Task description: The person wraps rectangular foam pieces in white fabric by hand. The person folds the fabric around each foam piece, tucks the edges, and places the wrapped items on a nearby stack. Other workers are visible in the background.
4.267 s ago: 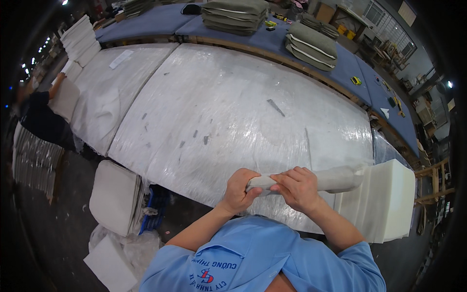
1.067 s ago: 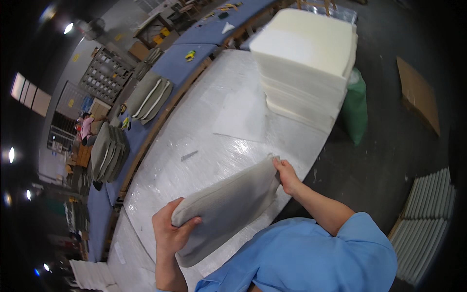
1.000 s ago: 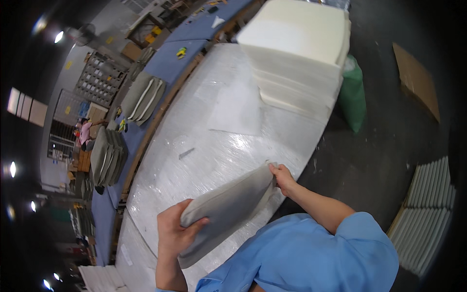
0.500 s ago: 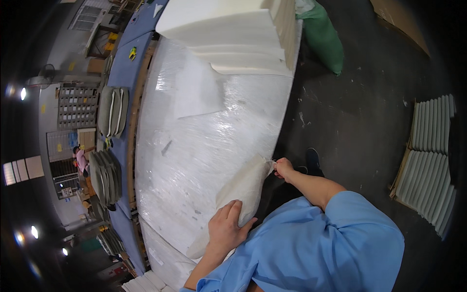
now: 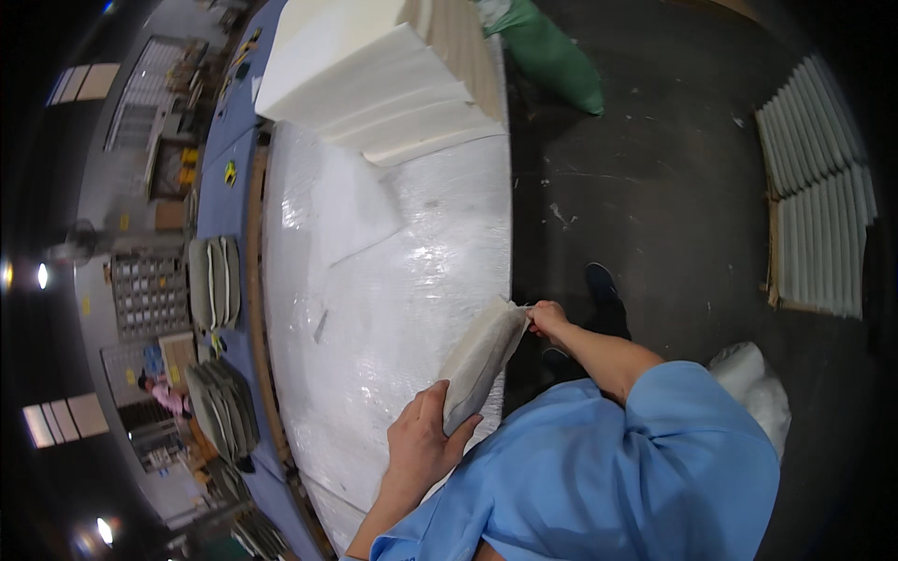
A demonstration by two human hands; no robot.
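Both hands clamp one grey cushion cover (image 5: 482, 360) above the near edge of the plastic-wrapped table (image 5: 374, 280): left hand (image 5: 423, 447) gripping its lower end, right hand (image 5: 547, 318) pinching its top corner. Keeping both grips firm should hold it taut.

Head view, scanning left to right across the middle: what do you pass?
Grey cushion stacks → plastic-covered table → left hand → grey cushion cover → right hand → dark shoe → ribbed white panels.
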